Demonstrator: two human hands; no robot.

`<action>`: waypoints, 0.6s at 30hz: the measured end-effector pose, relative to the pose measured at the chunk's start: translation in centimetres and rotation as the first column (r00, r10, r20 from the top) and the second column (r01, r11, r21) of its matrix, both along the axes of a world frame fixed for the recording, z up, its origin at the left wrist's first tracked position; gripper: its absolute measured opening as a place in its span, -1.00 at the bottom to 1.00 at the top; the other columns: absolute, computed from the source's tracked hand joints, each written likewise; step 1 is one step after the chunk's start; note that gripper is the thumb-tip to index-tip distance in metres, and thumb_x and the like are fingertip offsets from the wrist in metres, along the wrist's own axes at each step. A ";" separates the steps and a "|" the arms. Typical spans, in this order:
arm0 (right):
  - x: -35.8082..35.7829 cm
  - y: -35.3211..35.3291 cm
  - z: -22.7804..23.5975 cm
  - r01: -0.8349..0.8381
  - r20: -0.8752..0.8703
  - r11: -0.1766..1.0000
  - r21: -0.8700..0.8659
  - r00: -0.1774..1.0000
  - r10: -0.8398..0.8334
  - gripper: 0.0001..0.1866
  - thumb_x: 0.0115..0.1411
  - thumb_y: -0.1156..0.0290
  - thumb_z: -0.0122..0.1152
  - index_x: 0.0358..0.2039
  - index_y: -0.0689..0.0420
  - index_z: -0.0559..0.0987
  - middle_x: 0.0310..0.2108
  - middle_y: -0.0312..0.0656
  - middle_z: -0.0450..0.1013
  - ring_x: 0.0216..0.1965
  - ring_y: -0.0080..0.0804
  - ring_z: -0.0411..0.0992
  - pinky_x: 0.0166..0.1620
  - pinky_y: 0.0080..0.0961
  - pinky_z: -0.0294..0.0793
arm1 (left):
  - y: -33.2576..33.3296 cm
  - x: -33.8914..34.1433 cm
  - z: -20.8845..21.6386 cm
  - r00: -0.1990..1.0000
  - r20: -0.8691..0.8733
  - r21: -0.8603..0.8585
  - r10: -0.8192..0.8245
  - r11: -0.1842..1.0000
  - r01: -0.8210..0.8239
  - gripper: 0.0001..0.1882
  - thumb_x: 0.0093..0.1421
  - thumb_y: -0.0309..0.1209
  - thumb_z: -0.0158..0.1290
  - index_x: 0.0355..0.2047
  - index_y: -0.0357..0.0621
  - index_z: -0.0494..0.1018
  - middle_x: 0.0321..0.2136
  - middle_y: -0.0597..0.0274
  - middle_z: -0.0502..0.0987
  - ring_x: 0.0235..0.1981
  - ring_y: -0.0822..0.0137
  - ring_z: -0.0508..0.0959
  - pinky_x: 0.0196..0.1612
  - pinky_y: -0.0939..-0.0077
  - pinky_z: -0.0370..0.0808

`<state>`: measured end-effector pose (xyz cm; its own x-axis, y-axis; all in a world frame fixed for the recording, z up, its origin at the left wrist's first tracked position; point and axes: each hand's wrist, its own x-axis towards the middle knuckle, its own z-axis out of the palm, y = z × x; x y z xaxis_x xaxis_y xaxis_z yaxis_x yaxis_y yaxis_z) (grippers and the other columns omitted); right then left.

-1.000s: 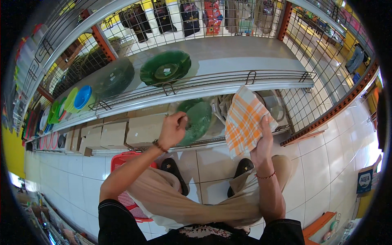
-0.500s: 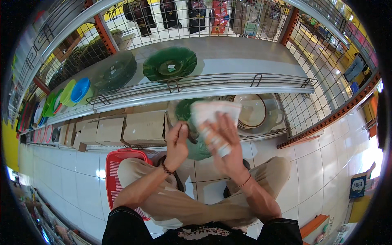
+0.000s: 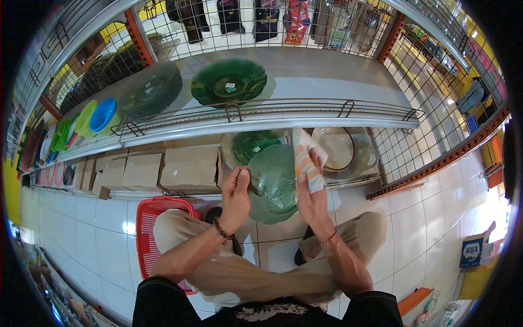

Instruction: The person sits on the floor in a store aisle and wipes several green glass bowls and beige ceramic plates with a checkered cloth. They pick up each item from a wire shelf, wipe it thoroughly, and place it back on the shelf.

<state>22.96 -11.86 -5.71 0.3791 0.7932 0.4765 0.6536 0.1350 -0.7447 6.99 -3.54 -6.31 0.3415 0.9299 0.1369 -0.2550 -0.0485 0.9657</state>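
A green glass plate with a wavy rim [image 3: 272, 188] is held up in front of the lower shelf. My left hand [image 3: 236, 197] grips its left edge, thumb uppermost and fingers closed. At the plate's right edge, my right hand [image 3: 313, 203] is closed on a white cloth with orange and grey patches [image 3: 309, 158]. The cloth hangs over that edge, and part of the right hand's fingers is hidden behind it. Behind the plate, another green glass dish [image 3: 251, 143] rests on the lower shelf.
A green scalloped bowl [image 3: 229, 82] and clear glass plates [image 3: 151, 90] stand on the upper shelf, beside blue [image 3: 103, 115] and green plastic bowls. Cardboard boxes [image 3: 189, 168] and cream dishes [image 3: 333, 147] fill the lower shelf. A red basket [image 3: 146, 240] sits by my left knee.
The plate has turned from nearly edge-on to show its broad face. My right hand and the cloth moved from in front of it to its right edge.
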 end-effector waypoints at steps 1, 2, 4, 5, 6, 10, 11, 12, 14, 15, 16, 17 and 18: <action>-0.6 -0.3 0.0 0.000 0.098 1.000 -0.031 0.995 0.003 -0.47 0.15 0.28 0.06 0.17 -0.01 0.33 0.29 -0.05 0.03 0.32 0.03 -0.10 0.28 0.02 -0.17 | 0.0 0.2 -0.4 0.998 0.054 -0.108 0.020 0.994 -0.014 -0.77 0.34 -0.36 -0.20 -0.40 -0.19 0.36 -0.55 0.49 0.29 -0.51 0.62 0.23 -0.45 0.72 0.18; -1.5 -0.4 0.4 -0.002 0.194 0.998 -0.063 0.981 0.014 -0.46 0.15 0.28 0.06 0.18 -0.02 0.33 0.29 -0.05 0.03 0.32 0.04 -0.10 0.28 0.03 -0.17 | 0.0 0.3 -1.0 0.993 0.103 -0.217 0.050 0.976 -0.027 -0.78 0.33 -0.37 -0.20 -0.39 -0.19 0.37 -0.53 0.46 0.34 -0.49 0.60 0.28 -0.43 0.70 0.23; -3.6 -1.3 1.9 -0.079 0.413 0.982 -0.174 0.899 0.146 -0.39 0.05 0.23 0.12 0.18 -0.11 0.34 0.30 -0.10 0.01 0.32 0.04 -0.12 0.29 0.01 -0.19 | 0.1 0.3 -0.9 0.977 0.194 -0.403 0.084 0.915 0.002 -0.80 0.32 -0.39 -0.20 -0.34 -0.20 0.39 -0.47 0.37 0.42 -0.43 0.53 0.39 -0.34 0.66 0.34; -4.5 -1.8 2.1 -0.139 0.452 0.970 -0.201 0.865 0.217 -0.40 0.04 0.23 0.11 0.17 -0.11 0.36 0.30 -0.09 0.00 0.32 0.04 -0.11 0.30 -0.02 -0.20 | 0.5 0.1 0.3 0.968 0.236 -0.475 0.083 0.879 0.041 -0.80 0.31 -0.40 -0.21 -0.31 -0.21 0.40 -0.43 0.32 0.46 -0.38 0.48 0.44 -0.29 0.62 0.38; -4.9 -2.2 2.1 -0.196 0.486 0.953 -0.230 0.825 0.287 -0.41 0.04 0.22 0.10 0.16 -0.12 0.38 0.30 -0.09 0.00 0.32 0.03 -0.11 0.30 -0.05 -0.22 | 0.9 -0.3 0.9 0.957 0.277 -0.542 0.086 0.836 0.082 -0.80 0.31 -0.41 -0.21 -0.28 -0.22 0.40 -0.38 0.27 0.50 -0.34 0.43 0.49 -0.23 0.59 0.43; -3.6 -2.8 0.5 -0.210 0.453 0.956 -0.207 0.845 0.284 -0.32 -0.04 0.11 0.16 0.18 -0.22 0.33 0.33 -0.15 -0.03 0.34 0.00 -0.13 0.29 -0.01 -0.18 | 2.9 -2.0 -0.7 0.919 0.322 -0.641 0.228 0.767 0.035 -0.76 0.31 -0.37 -0.20 -0.22 -0.27 0.39 -0.31 0.17 0.53 -0.29 0.31 0.54 -0.18 0.43 0.49; -2.9 -2.8 0.3 -0.172 0.463 0.964 -0.205 0.850 0.250 -0.35 0.06 0.11 0.11 0.22 -0.14 0.28 0.32 -0.09 -0.04 0.33 0.04 -0.12 0.29 -0.04 -0.18 | 3.1 -2.5 -1.0 0.949 0.253 -0.586 0.188 0.811 -0.004 -0.67 0.34 -0.32 -0.29 -0.13 -0.27 0.39 -0.22 0.12 0.52 -0.23 0.24 0.54 -0.12 0.33 0.48; -2.5 -2.5 -0.3 -0.142 0.277 0.979 -0.146 0.944 0.179 -0.36 0.10 0.12 0.07 0.22 -0.10 0.27 0.32 -0.06 -0.04 0.33 0.05 -0.12 0.29 -0.03 -0.18 | 3.0 -2.7 -1.1 0.955 0.236 -0.577 0.178 0.817 -0.010 -0.69 0.34 -0.32 -0.28 -0.15 -0.26 0.39 -0.23 0.14 0.52 -0.24 0.26 0.54 -0.13 0.34 0.48; -1.5 -1.5 -2.2 -0.043 -0.143 0.998 -0.056 0.989 0.034 -0.39 0.17 0.12 0.01 0.23 -0.02 0.24 0.32 -0.01 -0.06 0.32 0.08 -0.13 0.29 -0.02 -0.20 | 2.4 -2.6 -0.5 0.969 0.193 -0.560 0.154 0.828 -0.020 -0.71 0.34 -0.32 -0.27 -0.17 -0.24 0.40 -0.26 0.16 0.52 -0.27 0.29 0.53 -0.16 0.36 0.48; -0.7 -1.0 -2.8 -0.051 -0.247 0.996 -0.073 0.968 0.032 -0.43 0.21 0.17 -0.07 0.22 0.08 0.24 0.31 0.03 -0.06 0.32 0.11 -0.14 0.29 0.02 -0.24 | 1.9 -2.4 -1.0 0.972 0.182 -0.529 0.146 0.848 -0.029 -0.71 0.34 -0.33 -0.26 -0.17 -0.23 0.40 -0.27 0.17 0.52 -0.27 0.30 0.53 -0.16 0.37 0.48; -1.0 -1.1 -2.4 -0.035 -0.136 0.994 -0.104 0.991 0.020 -0.43 0.20 0.18 -0.06 0.22 0.06 0.25 0.31 0.03 -0.06 0.32 0.11 -0.14 0.29 0.02 -0.25 | 1.4 -1.8 -1.7 0.975 0.175 -0.497 0.138 0.867 -0.033 -0.72 0.34 -0.33 -0.25 -0.18 -0.22 0.40 -0.28 0.18 0.52 -0.28 0.31 0.53 -0.17 0.38 0.48; -1.5 -1.2 -1.6 -0.014 -0.022 0.991 -0.134 1.000 0.011 -0.43 0.19 0.19 -0.05 0.22 0.05 0.25 0.31 0.02 -0.06 0.32 0.10 -0.14 0.29 0.03 -0.26 | 1.2 -1.5 -2.1 0.978 0.167 -0.464 0.129 0.885 -0.037 -0.73 0.34 -0.33 -0.24 -0.19 -0.22 0.41 -0.29 0.19 0.52 -0.29 0.32 0.53 -0.18 0.39 0.48; -2.2 -1.2 -1.2 0.010 0.092 0.987 -0.160 0.996 0.005 -0.43 0.18 0.19 -0.04 0.21 0.04 0.26 0.31 0.02 -0.06 0.32 0.09 -0.14 0.29 0.04 -0.27 | 1.3 -1.6 -2.4 0.975 0.178 -0.478 0.136 0.878 -0.035 -0.75 0.34 -0.35 -0.24 -0.22 -0.22 0.41 -0.31 0.20 0.52 -0.30 0.33 0.53 -0.19 0.42 0.47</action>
<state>20.80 -13.06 -6.93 0.3416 0.8612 0.3763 0.7205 0.0171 -0.6933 5.39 -2.26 -8.70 0.2696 0.9255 -0.2660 -0.4603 0.3665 0.8086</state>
